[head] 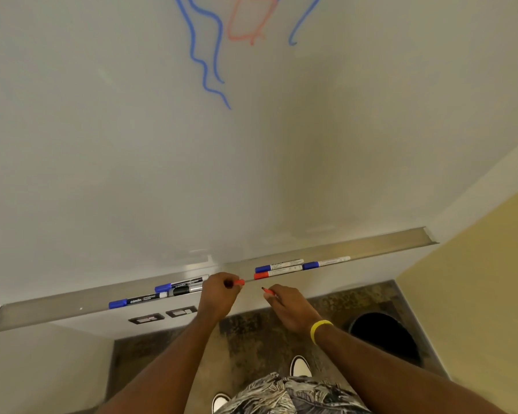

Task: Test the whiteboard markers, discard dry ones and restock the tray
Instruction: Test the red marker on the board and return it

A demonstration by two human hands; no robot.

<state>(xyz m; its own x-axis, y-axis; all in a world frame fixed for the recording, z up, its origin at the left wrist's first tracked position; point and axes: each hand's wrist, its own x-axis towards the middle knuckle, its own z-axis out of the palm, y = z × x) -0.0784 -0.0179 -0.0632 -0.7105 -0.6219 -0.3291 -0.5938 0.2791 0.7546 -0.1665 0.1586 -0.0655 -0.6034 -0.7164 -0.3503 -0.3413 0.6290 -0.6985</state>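
My left hand grips a red marker cap that pokes out to the right of its fingers. My right hand holds an uncapped red marker, tip pointing up-left toward the cap, a short gap between them. Both hands hover just in front of the metal tray under the whiteboard. On the tray's left lie dark markers with blue caps. Right of my hands lie a red-capped marker and two blue-capped white markers.
Blue and red scribbles mark the top of the board. A round black bin stands on the floor at the lower right beside a yellow wall. Two wall sockets sit below the tray. My shoes are below.
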